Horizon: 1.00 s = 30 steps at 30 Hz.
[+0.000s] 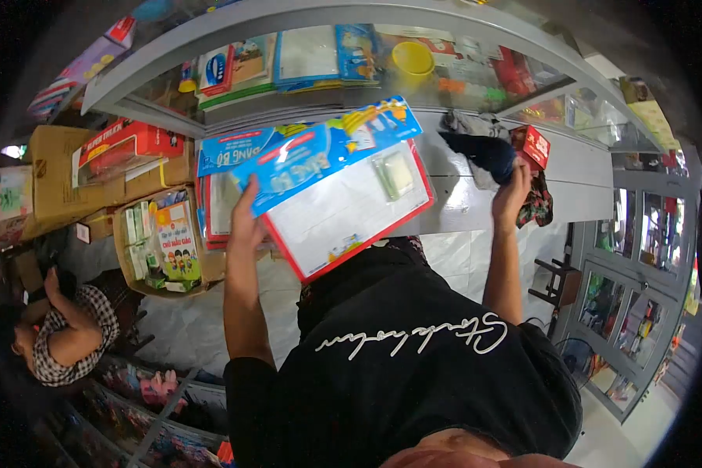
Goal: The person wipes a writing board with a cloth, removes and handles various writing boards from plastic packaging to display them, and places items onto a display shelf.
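My left hand (246, 218) grips the edge of a packaged whiteboard (339, 210) with a red frame and a blue printed header. The board is tilted, and a small pale item in clear plastic sits in its upper right corner. A second blue-headed package (230, 148) shows partly behind it; I cannot tell whether that hand holds it too. My right hand (511, 195) is closed on a dark navy cloth (483, 154) above the counter. Beside that cloth lie a grey cloth (476, 125), a red box (532, 147) and a dark patterned cloth (537, 201).
A glass display case (327, 97) with stationery stands beyond the pale counter (577, 183). At left are cardboard boxes (58, 152), a red toy truck box (132, 148) and an open carton of books (210, 265). A seated person (78, 335) is at lower left; a small stool (558, 282) stands right.
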Each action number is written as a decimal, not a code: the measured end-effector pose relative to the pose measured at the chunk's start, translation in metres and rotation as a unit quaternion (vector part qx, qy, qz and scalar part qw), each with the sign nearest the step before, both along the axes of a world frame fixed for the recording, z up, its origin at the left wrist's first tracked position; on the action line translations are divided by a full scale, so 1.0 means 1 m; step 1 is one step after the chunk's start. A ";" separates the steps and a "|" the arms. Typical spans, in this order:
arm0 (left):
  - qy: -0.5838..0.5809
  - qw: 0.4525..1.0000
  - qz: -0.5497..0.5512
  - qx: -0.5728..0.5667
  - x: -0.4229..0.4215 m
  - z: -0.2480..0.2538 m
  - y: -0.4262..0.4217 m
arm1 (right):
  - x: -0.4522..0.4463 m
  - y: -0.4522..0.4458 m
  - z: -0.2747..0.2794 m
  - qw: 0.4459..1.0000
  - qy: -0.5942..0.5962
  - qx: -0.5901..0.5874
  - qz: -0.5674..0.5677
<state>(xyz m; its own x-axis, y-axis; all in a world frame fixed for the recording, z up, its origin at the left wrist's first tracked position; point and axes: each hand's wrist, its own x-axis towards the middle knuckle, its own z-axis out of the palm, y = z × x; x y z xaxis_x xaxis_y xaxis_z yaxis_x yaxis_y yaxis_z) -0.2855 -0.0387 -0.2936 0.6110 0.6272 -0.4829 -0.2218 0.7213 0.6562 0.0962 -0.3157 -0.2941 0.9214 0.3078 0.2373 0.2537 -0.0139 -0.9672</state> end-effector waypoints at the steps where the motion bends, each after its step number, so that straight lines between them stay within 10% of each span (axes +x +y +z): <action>1: -0.005 1.000 -0.021 0.008 0.018 -0.010 -0.001 | -0.018 -0.001 -0.004 0.997 -0.053 -0.044 -0.039; 10: -0.021 0.991 -0.117 -0.054 0.091 -0.007 -0.017 | -0.124 0.037 -0.069 0.973 -0.085 -0.214 0.006; 18: -0.045 0.976 -0.182 -0.109 0.093 -0.021 -0.010 | -0.203 0.102 -0.004 0.834 -0.329 -0.144 0.419; 30: -0.035 0.978 -0.176 -0.105 0.094 -0.026 -0.007 | -0.127 -0.001 -0.042 0.844 -0.302 -0.304 0.323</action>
